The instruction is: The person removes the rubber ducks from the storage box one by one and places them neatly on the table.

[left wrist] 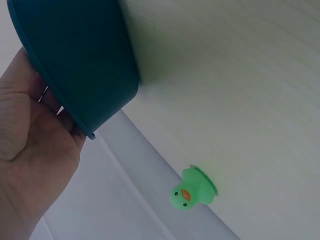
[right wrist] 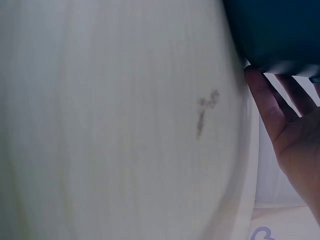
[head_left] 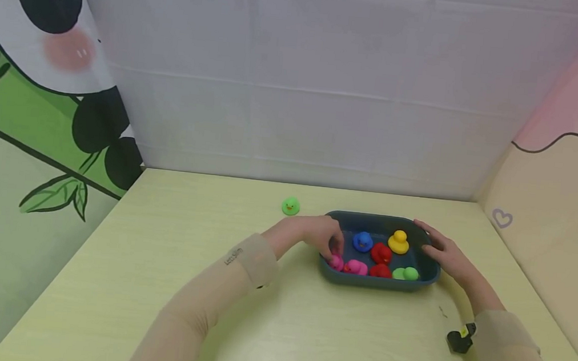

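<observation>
A dark teal bin stands on the table, holding several rubber ducks. My left hand reaches over its left end, fingers bent down and pinching a pink duck in the near left corner. In the left wrist view the bin's wall hides those fingertips and the duck. Against the bin's right end rests my right hand, its fingers fairly straight and spread along the rim and outer wall. Beside the held duck are another pink duck, red ducks, a blue duck, a yellow duck and a light green duck.
One green duck sits outside the bin, to its far left on the table. A small black object lies by the right sleeve. A white backdrop rises behind the table, with a printed wall on either side.
</observation>
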`<state>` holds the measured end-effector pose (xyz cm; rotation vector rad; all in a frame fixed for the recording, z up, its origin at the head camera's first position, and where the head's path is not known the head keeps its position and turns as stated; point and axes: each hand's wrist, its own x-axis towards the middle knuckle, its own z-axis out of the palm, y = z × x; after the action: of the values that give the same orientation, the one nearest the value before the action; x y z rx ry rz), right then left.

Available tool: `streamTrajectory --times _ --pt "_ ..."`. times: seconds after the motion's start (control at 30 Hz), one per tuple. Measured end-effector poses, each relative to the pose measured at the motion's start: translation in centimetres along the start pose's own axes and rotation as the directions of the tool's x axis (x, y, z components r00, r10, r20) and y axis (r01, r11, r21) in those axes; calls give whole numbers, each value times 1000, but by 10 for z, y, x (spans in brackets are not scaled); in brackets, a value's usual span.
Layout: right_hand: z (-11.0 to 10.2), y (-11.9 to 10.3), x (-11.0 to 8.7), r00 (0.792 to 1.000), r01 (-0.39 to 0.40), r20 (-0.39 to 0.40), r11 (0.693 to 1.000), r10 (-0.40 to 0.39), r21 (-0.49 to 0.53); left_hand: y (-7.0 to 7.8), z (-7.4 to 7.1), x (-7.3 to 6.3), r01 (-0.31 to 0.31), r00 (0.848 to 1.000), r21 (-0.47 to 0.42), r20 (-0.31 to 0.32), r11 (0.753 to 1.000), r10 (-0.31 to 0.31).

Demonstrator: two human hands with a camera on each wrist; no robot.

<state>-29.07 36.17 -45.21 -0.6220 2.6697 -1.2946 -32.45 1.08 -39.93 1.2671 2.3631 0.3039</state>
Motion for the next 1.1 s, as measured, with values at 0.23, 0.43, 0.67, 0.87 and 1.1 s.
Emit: streamTrajectory --times 0.23,0.43,0.67,0.87,1.1 --pt "0 0 2 1000 3 1 1000 -3 5 2 2 -1 4 999 27 -32 1000 -4" --pt "0 1 2 1000 22 0 1000 -22 17 1 5 -2 8 998 40 -60 999 -5" --pt "-1 0 3 1000 9 -2 1000 -9 12 -5 10 -1 -23 993 49 -112 999 28" --pt "1 -2 3 1000 13 -3 999 -13 35 -7 13 -3 -49 987 35 -150 998 54" --pt "2 -6 2 1000 14 0 999 -14 51 -4 14 -11 -58 975 27 -211 998 63"
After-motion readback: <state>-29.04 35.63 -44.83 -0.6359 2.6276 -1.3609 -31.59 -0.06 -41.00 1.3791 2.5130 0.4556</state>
